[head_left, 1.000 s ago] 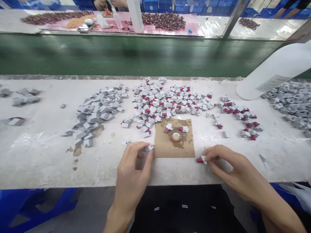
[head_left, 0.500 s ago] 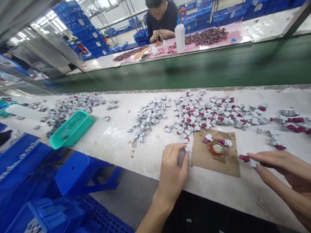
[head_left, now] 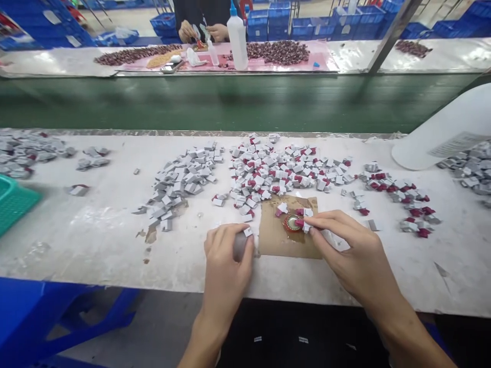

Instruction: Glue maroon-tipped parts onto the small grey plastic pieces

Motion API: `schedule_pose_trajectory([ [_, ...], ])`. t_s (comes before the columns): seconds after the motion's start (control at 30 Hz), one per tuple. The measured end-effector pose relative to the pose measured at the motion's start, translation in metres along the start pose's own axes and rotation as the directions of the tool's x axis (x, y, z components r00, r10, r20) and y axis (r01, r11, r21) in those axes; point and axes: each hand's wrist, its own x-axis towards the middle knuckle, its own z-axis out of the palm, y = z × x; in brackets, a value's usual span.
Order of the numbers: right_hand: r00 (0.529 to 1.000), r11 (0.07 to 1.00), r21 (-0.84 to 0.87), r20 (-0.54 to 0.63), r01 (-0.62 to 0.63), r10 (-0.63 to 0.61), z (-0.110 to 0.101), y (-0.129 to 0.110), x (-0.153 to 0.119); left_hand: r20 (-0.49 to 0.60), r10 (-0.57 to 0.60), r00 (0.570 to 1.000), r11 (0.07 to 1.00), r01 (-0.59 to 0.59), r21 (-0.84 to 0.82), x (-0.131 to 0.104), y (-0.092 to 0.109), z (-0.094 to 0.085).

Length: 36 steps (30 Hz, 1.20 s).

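My left hand (head_left: 229, 258) rests on the table left of a brown cardboard piece (head_left: 286, 248). Its thumb and forefinger close on a small white plastic part (head_left: 247, 231). With my right hand (head_left: 347, 245) I pinch a part with a white body (head_left: 306, 227) and a maroon end (head_left: 299, 223). That maroon end is over a small round dish (head_left: 290, 223) with a reddish rim and pale centre, on the cardboard. Two more white-and-maroon parts lie there: one behind on the left (head_left: 282, 208), one behind the dish (head_left: 306, 211).
Behind the cardboard spreads a pile of white-and-maroon parts (head_left: 268, 171), with grey-white parts (head_left: 184, 174) to its left. A large white bottle (head_left: 441, 133) stands at right. A green basket (head_left: 15, 202) is at left. Across the green belt (head_left: 153, 102), another person's hands (head_left: 203, 33) work.
My right hand has moved left from beside the cardboard to the dish, carrying the white-and-maroon part. The left hand keeps its place beside the cardboard. The camera view has turned to the right.
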Motion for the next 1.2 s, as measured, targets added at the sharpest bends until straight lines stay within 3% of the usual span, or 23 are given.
schedule_pose_trajectory([
  [0.3, 0.998, 1.0, -0.007, 0.062, -0.027, 0.028, -0.002, -0.001, 0.004, 0.054, -0.006, 0.998, 0.968, 0.02, -0.25, 0.01, 0.016, -0.009],
  [0.53, 0.997, 0.999, 0.012, 0.067, -0.04, 0.039, -0.003, -0.005, 0.01, 0.164, -0.04, 0.986, 0.857, 0.119, -0.502, 0.021, 0.033, -0.002],
  [0.67, 0.988, 0.97, 0.192, 0.026, -0.152, 0.15, -0.008, -0.008, 0.011, 0.241, -0.096, 0.966, 0.747, 0.23, -0.623, 0.03, 0.046, -0.001],
  [0.8, 0.959, 0.83, 0.488, 0.057, -0.27, 0.279, -0.011, -0.004, 0.01, 0.414, -0.082, 0.907, 0.579, 0.381, -0.721, 0.038, 0.062, 0.003],
  [0.93, 0.937, 0.721, 0.61, 0.111, -0.328, 0.332, -0.011, 0.002, 0.01, 0.471, -0.057, 0.88, 0.506, 0.432, -0.746, 0.042, 0.071, 0.008],
  [1.07, 0.939, 0.722, 0.611, 0.12, -0.325, 0.322, -0.011, 0.004, 0.009, 0.481, -0.036, 0.876, 0.475, 0.438, -0.763, 0.044, 0.071, 0.012],
  [1.2, 0.957, 0.785, 0.55, 0.116, -0.286, 0.267, -0.014, 0.001, 0.008, 0.455, -0.004, 0.89, 0.528, 0.388, -0.755, 0.044, 0.07, 0.013],
])
